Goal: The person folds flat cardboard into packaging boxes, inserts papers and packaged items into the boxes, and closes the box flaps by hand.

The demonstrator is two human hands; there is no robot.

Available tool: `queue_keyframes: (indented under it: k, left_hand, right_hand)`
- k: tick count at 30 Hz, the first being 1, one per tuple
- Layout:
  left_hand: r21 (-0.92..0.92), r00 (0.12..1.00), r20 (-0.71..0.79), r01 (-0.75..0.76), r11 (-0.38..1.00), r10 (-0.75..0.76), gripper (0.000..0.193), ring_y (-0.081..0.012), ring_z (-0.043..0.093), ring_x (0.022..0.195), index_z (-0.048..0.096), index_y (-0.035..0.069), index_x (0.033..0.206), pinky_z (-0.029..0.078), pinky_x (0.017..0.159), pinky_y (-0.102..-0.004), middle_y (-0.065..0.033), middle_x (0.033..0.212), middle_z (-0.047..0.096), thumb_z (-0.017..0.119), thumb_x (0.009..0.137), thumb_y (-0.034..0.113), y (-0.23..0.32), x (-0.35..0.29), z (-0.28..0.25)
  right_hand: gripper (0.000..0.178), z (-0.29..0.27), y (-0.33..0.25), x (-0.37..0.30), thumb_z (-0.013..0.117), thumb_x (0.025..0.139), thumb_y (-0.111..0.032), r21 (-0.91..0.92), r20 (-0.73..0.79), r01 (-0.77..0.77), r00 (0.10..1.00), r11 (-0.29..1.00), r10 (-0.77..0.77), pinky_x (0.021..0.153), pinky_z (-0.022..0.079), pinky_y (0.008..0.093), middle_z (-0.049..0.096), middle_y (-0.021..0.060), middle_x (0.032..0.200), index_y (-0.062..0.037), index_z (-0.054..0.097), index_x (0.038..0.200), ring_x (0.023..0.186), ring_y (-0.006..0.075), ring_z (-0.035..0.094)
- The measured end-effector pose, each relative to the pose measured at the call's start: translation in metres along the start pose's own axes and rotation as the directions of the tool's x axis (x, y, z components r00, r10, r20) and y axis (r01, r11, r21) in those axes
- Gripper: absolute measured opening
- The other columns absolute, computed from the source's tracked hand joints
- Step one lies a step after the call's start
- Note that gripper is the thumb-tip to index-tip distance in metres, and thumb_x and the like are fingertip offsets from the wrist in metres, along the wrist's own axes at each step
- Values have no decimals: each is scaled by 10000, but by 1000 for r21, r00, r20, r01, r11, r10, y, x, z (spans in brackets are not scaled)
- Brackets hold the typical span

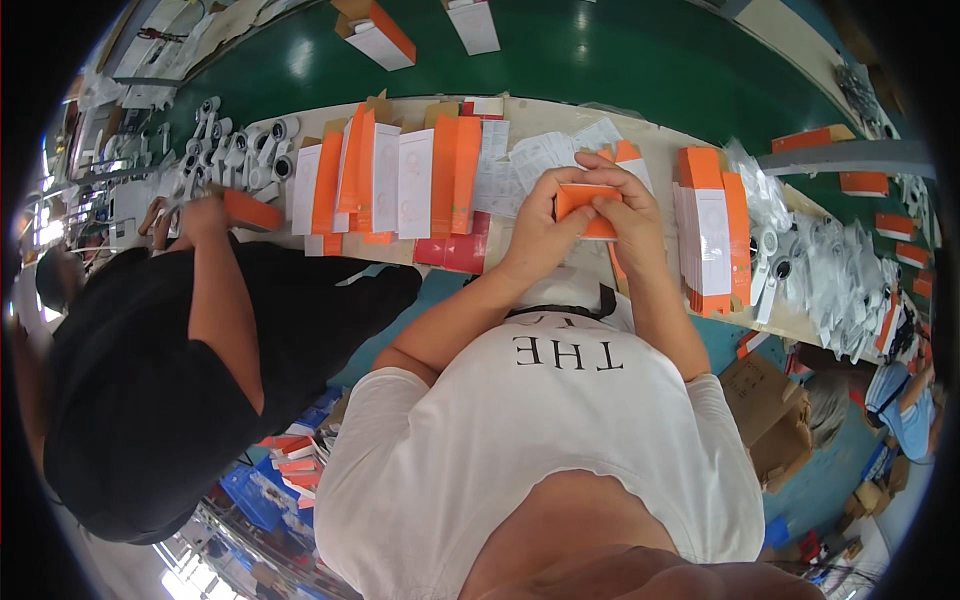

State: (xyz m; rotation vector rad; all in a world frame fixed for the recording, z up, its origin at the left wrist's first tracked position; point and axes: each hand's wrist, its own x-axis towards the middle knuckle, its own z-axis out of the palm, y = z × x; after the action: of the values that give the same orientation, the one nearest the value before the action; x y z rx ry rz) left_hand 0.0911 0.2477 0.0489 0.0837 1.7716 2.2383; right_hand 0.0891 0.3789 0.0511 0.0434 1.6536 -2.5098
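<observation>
Both my hands meet over the pale worktable (560, 112) and hold a small orange carton (583, 200) between them. My left hand (535, 222) grips its left end, and my right hand (628, 212) covers its right end and top, with fingers curled over the edge. The carton sits just above my white t-shirt in the picture. White printed leaflets (540, 155) lie on the table just beyond it.
A row of flat orange-and-white cartons (390, 175) stands to the left and another stack (712, 235) to the right. Small white devices (240, 145) lie far left, bagged white parts (835, 270) far right. A co-worker in black, hand (203, 215), holds an orange carton (252, 211). Cardboard boxes (770, 410) sit lower right.
</observation>
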Motion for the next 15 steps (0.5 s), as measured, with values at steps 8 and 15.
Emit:
queue_keyframes:
  k: [8, 15]
  left_hand:
    - [449, 896, 11, -402, 798, 445, 627, -241, 493, 1038, 477, 40, 1127, 391, 896, -346, -119, 1093, 513, 776, 582, 122, 11, -29, -61]
    - [51, 733, -632, -282, 958, 250, 405, -149, 550, 925, 487, 4, 1125, 442, 824, -273, -102, 1020, 563, 637, 802, 195, 21, -37, -122]
  right_hand:
    - [448, 9, 26, 41, 496, 861, -208, 247, 361, -300, 911, 922, 199, 984, 322, 360, 451, 180, 1255, 16, 414, 1241, 1208, 267, 390]
    - [508, 37, 140, 145, 576, 812, -293, -302, -165, -473, 881, 828, 443, 692, 440, 303, 546, 85, 1115, -25, 452, 1225, 917, 150, 553]
